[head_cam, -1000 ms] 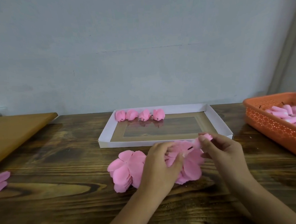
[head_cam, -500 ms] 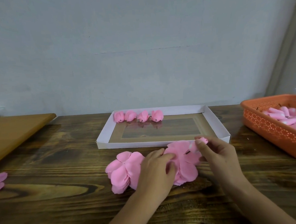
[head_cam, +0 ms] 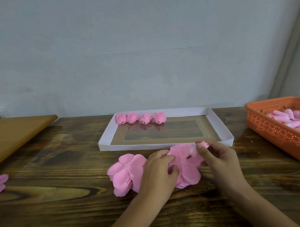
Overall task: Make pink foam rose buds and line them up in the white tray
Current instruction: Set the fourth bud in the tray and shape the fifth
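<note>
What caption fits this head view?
Hands work pink foam petals before white tray holding four rose buds.

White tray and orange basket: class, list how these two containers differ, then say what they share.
The white tray is shallow with plain walls; the orange basket is deeper with perforated walls. The tray holds four finished buds in a row along its far edge; the basket holds a loose heap of pink cores. The tray sits mid-table; the basket sits at the right edge. Both rest on the table and hold pink foam pieces.
</note>
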Demonstrator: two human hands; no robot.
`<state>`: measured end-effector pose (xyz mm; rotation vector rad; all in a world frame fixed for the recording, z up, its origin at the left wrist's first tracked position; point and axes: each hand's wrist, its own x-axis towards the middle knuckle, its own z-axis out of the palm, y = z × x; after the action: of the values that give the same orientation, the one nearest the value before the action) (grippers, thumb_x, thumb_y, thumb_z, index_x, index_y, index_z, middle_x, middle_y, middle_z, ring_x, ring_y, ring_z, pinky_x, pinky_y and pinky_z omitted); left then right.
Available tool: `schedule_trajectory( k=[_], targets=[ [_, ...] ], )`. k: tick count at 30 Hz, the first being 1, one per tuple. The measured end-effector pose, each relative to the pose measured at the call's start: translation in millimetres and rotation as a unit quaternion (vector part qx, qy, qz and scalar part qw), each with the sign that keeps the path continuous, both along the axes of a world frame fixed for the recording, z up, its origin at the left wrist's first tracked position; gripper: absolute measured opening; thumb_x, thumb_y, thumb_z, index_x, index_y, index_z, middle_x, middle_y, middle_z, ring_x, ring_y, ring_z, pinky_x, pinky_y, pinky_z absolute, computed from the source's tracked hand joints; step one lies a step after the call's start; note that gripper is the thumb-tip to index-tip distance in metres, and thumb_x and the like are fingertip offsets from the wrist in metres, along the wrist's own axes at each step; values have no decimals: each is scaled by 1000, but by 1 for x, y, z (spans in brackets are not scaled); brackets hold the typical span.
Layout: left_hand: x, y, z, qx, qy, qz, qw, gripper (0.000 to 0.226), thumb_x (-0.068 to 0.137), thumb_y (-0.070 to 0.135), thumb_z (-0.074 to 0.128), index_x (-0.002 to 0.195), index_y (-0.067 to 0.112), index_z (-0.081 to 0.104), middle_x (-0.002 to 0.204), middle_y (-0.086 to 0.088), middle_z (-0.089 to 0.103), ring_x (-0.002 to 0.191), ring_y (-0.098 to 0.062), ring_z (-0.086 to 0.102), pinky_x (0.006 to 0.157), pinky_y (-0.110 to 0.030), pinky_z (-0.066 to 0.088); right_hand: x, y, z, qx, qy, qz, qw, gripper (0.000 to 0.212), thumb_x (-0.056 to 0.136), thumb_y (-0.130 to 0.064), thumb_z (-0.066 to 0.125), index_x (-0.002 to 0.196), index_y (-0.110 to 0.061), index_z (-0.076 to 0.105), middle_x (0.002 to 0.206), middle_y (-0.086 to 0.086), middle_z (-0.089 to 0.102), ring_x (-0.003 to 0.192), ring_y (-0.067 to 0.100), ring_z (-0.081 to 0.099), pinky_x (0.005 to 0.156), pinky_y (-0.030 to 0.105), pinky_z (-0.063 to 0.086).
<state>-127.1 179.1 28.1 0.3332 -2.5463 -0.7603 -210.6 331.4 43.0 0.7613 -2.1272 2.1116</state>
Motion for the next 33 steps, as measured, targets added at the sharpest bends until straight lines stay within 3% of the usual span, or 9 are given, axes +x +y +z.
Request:
schedule_trajectory(
  k=[3,7,9,11,16,22,26,29,33],
  targets=[
    [-1,0,-1,16,13,-8,1000,34,98,22,61,131,26,69,135,19,54,117,5,41,88,4,24,1,0,0,2,-4,2,1000,24,96,-22,63,85,-39,75,84,-12,76,82,6,71,61,24,60],
    [-1,4,5,87,65,3,994,19,92,11,72,108,17,80,105,21,61,99,0,61,82,-1,41,3,0,2,-1,-5,19,1000,23,96,-22,62,86,-38,76,86,-11,76,82,8,72,60,21,59],
    [0,4,8,163,116,18,980,23,88,4,75,90,25,80,90,21,67,89,1,66,77,-6,49,3,1,3,-13,-10,28,999,24,95,-23,62,86,-38,78,87,-7,77,81,9,73,63,22,59],
    [1,3,12,259,125,33,957,36,88,2,73,85,39,73,85,22,72,87,7,67,73,-7,51,4,1,4,-33,-27,43,998,16,92,-31,64,91,-37,79,89,-2,78,81,14,74,64,26,60],
    [-2,0,17,451,102,50,885,34,91,4,67,107,34,70,96,15,76,87,1,70,76,-21,59,4,0,2,-54,-66,68,994,20,81,-42,66,94,-34,79,92,3,78,79,22,75,66,34,62],
    [-5,-3,15,501,16,63,863,15,97,19,64,107,22,74,106,2,76,105,-19,70,100,-47,56,12,-2,5,-36,-43,107,993,20,81,-39,64,93,-37,80,94,-3,79,88,15,75,67,23,58],
    [-6,-3,13,515,20,78,854,14,100,21,57,102,26,71,106,0,75,105,-23,70,95,-50,58,13,-3,5,-22,-38,108,993,19,86,-32,63,92,-36,80,93,-4,79,85,12,73,66,22,57],
    [-6,-4,13,526,22,77,847,18,102,21,54,99,29,70,104,1,76,101,-22,72,87,-45,62,13,-4,3,-10,-27,109,994,20,91,-20,65,92,-33,80,93,-2,79,85,11,72,69,25,58],
    [-7,-4,12,532,21,70,844,17,100,19,58,102,28,72,103,2,77,101,-20,72,89,-43,62,11,-4,1,5,-12,110,994,17,89,-20,66,93,-28,81,96,0,79,88,18,73,78,32,61]
  ],
)
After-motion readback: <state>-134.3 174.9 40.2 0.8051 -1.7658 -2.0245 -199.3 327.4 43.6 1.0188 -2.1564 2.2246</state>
